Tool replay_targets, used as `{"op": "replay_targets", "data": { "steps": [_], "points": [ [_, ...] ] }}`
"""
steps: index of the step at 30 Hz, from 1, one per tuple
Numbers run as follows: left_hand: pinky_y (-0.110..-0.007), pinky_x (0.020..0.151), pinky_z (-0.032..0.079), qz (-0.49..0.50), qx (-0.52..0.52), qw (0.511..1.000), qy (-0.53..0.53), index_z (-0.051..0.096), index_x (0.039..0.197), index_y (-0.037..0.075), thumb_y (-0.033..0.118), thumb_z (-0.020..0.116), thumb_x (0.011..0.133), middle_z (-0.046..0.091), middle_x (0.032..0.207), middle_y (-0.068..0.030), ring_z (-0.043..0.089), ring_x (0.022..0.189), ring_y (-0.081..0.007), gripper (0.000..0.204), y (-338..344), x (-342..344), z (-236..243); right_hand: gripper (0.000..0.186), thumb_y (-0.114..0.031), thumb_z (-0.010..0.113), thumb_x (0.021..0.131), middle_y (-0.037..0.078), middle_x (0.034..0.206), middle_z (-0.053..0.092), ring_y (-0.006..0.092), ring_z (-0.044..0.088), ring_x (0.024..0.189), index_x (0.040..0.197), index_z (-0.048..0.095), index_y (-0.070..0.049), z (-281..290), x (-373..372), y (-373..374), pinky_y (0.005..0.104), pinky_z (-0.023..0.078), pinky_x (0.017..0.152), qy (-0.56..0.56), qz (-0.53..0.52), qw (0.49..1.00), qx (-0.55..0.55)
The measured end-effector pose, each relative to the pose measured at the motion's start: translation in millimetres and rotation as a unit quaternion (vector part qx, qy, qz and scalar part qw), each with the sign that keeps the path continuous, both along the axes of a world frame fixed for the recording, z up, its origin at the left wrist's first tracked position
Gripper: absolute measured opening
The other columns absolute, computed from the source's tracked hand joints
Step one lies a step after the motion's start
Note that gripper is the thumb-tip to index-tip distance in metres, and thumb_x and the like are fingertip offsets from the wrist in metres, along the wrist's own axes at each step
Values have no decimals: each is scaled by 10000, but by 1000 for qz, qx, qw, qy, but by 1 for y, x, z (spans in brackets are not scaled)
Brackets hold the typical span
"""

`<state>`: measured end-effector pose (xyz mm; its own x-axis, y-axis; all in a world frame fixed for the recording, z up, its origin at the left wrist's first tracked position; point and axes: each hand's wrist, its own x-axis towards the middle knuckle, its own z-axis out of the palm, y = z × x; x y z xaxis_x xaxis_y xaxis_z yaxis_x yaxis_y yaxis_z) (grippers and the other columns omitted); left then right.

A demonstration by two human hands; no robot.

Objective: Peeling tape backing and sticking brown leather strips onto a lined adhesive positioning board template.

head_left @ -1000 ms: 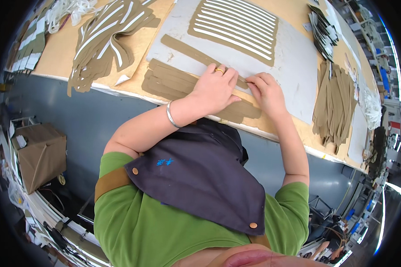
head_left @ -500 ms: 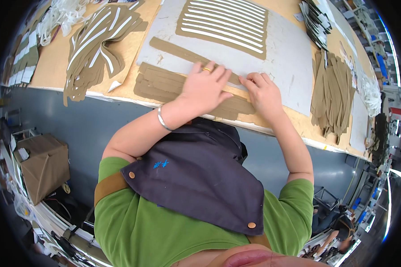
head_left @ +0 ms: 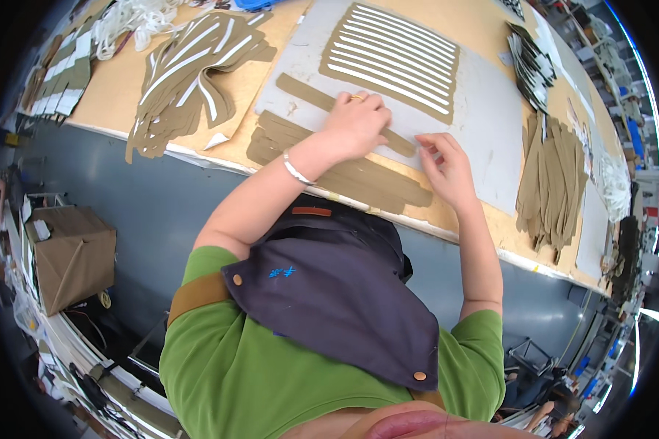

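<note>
A single long brown fabric strip lies slantwise on the grey sheet. Over its middle is my left hand, fingers bent down onto it and thumb held apart. At the strip's right end is my right hand, its fingers curled toward the thumb; anything between those fingertips is too small to make out. Just nearer to me, a spread of similar brown strips lies along the table's front edge, partly behind my left forearm. Farther off, brown strips with white bands are laid in a neat row.
To the left sits a heap of brown and white strips, with white tangled tape behind. On the right are a brown strip bundle and dark green pieces. A brown fabric-covered box stands left of the table.
The whole view has shifted, so the table appears farther right and lower. My left hand has gone from lying flat to bent fingers and moved slightly away from me; my right hand stays by the strip's end.
</note>
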<state>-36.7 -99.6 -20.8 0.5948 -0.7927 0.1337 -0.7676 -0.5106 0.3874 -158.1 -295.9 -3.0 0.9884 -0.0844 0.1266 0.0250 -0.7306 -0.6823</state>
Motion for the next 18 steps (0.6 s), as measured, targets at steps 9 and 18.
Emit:
{"op": "replay_targets", "data": {
  "steps": [9,18],
  "points": [
    [-395,943,338,-95,-91,987,89,562,897,116,220,670,897,636,841,-63,618,806,-266,149,-3,-3,8,268,-116,726,891,40,937,681,102,612,800,1134,642,-42,-15,12,20,250,505,723,26,-8,972,233],
    [-277,724,456,-100,-149,950,256,592,878,63,173,771,815,636,860,-54,608,771,-222,219,95,24,68,69,-18,717,884,23,791,687,48,624,682,944,687,-1,31,-30,2,182,487,599,-21,-80,935,346]
  ]
}}
